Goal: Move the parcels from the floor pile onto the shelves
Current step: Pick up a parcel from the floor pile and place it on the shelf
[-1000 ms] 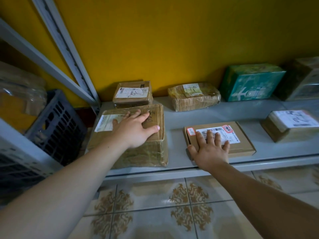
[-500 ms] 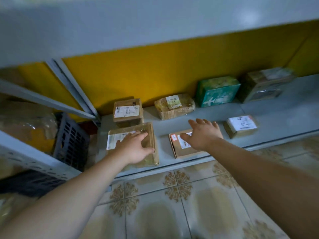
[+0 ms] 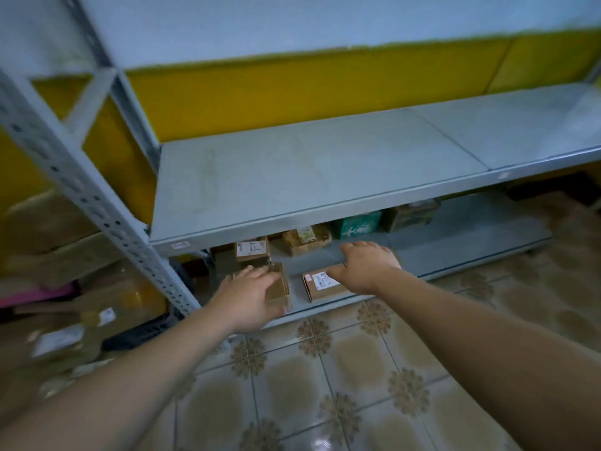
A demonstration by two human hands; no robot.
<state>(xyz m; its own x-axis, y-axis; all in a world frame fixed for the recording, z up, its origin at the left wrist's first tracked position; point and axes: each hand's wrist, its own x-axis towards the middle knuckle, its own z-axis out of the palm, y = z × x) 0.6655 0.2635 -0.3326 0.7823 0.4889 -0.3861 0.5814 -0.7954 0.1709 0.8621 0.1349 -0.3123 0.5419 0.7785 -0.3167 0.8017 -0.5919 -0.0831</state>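
left hand [image 3: 251,296]: flat, palm down | right hand [image 3: 366,267]: flat, palm down

Soft, even light covers the upper shelf [image 3: 325,177]; the parcels [image 3: 305,242] beneath it sit in dim shadow. Cartons [image 3: 58,340] left of it smear with blur. Its front edge bows, and floor tiles [image 3: 320,444] below it show faint glare.

On the lower shelf [image 3: 455,242], beneath the upper shelf [image 3: 325,174], rear parcels [image 3: 305,242] stand behind two front parcels [image 3: 320,286].

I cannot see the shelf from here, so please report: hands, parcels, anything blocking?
Both hands open: left hand over wrapped parcel, right hand above flat labelled box. Both parcels on bottom shelf. Nothing blocking.
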